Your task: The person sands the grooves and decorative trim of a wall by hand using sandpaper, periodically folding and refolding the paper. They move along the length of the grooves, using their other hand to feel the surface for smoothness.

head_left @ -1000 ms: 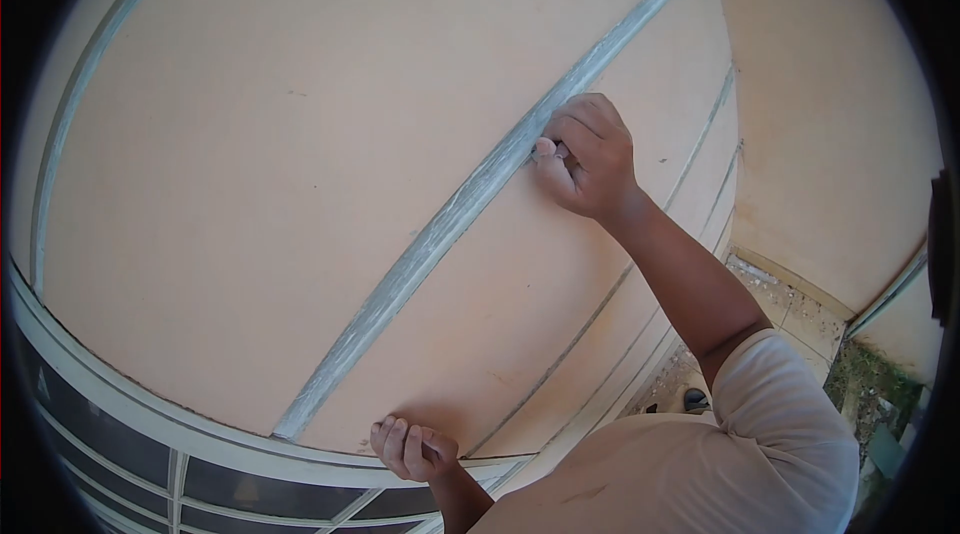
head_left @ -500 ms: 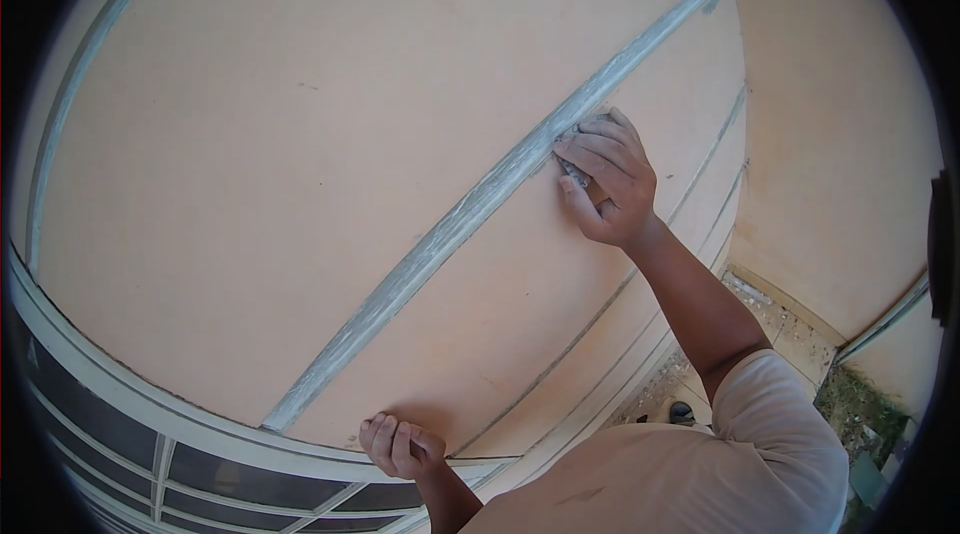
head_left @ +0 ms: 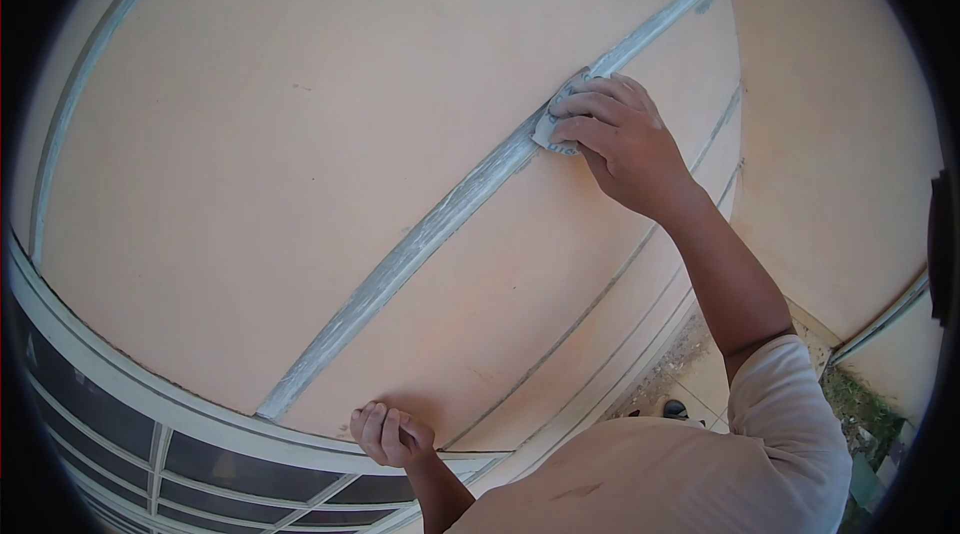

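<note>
My right hand (head_left: 625,139) presses a folded piece of sandpaper (head_left: 552,126) flat against a grey-white strip (head_left: 430,239) that runs diagonally across the peach wall (head_left: 250,164). Printed marks show on the paper's back, and its edge sticks out past my fingertips. Lower down, my left hand (head_left: 390,434) is closed with curled fingers beside the wall, just above the window frame; what it holds, if anything, is hidden.
A window (head_left: 240,472) with pale bars lies at the lower left. Thinner grooves cross the wall at right. Another grey strip (head_left: 65,104) curves at far left. A tiled floor (head_left: 700,379), a shoe (head_left: 675,409) and grass (head_left: 865,414) show at lower right.
My right hand has shifted slightly up and onto the strip, and more of the sandpaper now shows under the fingers. My left hand stays closed near the same spot.
</note>
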Demonstrator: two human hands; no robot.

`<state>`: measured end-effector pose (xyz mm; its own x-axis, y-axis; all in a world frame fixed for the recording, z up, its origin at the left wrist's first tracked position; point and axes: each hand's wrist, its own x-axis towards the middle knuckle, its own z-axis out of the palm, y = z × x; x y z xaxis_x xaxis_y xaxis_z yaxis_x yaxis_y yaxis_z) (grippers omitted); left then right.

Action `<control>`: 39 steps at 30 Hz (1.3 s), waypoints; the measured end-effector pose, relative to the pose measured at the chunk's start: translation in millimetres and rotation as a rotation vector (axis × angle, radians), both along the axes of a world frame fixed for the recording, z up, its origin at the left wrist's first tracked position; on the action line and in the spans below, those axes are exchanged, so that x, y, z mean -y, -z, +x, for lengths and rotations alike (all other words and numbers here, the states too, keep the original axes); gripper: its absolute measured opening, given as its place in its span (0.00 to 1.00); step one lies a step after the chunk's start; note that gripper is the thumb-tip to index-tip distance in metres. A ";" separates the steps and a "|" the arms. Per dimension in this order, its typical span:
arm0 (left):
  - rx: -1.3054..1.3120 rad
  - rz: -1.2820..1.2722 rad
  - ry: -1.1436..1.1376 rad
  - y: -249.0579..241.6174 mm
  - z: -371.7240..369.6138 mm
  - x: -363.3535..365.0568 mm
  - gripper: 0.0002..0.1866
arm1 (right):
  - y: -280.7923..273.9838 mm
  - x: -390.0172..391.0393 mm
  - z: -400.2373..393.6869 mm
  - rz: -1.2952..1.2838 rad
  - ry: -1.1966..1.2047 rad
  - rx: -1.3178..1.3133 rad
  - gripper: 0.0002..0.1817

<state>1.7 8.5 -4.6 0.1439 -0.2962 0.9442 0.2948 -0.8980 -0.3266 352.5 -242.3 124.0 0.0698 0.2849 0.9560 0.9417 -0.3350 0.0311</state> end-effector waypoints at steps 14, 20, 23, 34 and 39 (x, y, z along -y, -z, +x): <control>-0.014 0.011 0.035 1.2 -1.9 -2.6 0.04 | -28.3 14.8 6.8 -0.380 -0.047 -0.225 0.10; -0.004 0.013 0.037 1.9 -1.1 -3.4 0.04 | -29.9 15.8 2.7 -0.359 -0.048 -0.256 0.10; -0.005 0.010 0.036 1.3 -1.3 -1.7 0.04 | -30.8 17.7 3.9 -0.342 -0.056 -0.201 0.10; 0.001 -0.016 0.033 0.5 -1.3 -0.5 0.06 | -33.8 15.4 7.1 -0.365 -0.021 -0.142 0.12; -0.006 -0.013 0.019 1.1 -2.0 -0.6 0.07 | -32.3 15.6 4.7 -0.344 0.031 -0.103 0.11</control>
